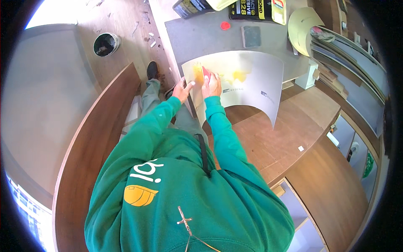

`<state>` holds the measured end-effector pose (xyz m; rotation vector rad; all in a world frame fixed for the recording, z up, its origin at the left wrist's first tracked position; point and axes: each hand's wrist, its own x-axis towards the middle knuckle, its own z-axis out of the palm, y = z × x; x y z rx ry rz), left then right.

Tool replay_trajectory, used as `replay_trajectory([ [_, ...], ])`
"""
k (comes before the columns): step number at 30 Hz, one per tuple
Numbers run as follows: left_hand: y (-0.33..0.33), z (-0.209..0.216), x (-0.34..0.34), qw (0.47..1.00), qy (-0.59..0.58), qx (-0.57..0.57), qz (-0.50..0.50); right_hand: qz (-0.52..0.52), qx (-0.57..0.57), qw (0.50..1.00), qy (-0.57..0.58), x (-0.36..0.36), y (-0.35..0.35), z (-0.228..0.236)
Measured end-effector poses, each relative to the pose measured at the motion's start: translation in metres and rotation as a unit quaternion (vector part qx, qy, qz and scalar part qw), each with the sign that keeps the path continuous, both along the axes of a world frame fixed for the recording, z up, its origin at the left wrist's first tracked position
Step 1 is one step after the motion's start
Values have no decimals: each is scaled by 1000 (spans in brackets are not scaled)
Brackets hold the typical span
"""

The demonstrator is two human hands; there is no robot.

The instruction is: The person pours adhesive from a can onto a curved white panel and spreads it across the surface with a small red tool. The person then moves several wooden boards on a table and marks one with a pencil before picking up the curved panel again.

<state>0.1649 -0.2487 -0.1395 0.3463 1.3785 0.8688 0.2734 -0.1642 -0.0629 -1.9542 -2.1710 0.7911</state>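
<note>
A pale, thin sheet (252,80) with a curved, arch-like outline lies in front of me, partly over the bench. Yellow glue-like smears (239,76) mark its upper left area. My left hand (183,90) grips the sheet's left edge, thumb on top. Close beside it, my right hand (213,87) holds a small red spreader (206,72) against the sheet, next to a yellow smear. Its fingers hide much of the spreader's lower part.
Behind the sheet, the grey bench top (193,38) carries a dark square block (251,36), a red cap (225,26) and yellow-and-black tins (254,10). A bucket (106,44) stands on the littered floor at left. A brown board (96,138) rises beside me; stacked strips (331,77) lie right.
</note>
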Motion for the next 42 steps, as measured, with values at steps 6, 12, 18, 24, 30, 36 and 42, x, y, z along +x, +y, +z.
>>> replay_trajectory([
  [6, -28, 42, 39, 989, 68, 127, -28, -3, 11, 1000, -17, 9, -8, -6],
  [12, -51, 20, 51, 997, -67, 41, 5, -28, 16, 999, -23, 25, -3, -4],
  [18, -56, 9, 36, 985, -169, 14, 40, -19, -8, 991, -136, 23, 22, -21],
  [24, -51, -5, 20, 967, -249, -46, 18, 23, -2, 994, -105, -13, 0, -28],
  [30, -57, -15, 26, 972, -225, -26, 56, 61, 13, 996, -70, -42, -12, -24],
  [36, -58, -29, 30, 966, -251, 0, 59, 87, 16, 995, -55, -63, -19, -11],
  [42, -48, -14, 29, 940, -293, 23, 172, 124, -34, 991, -22, -71, -24, 3],
])
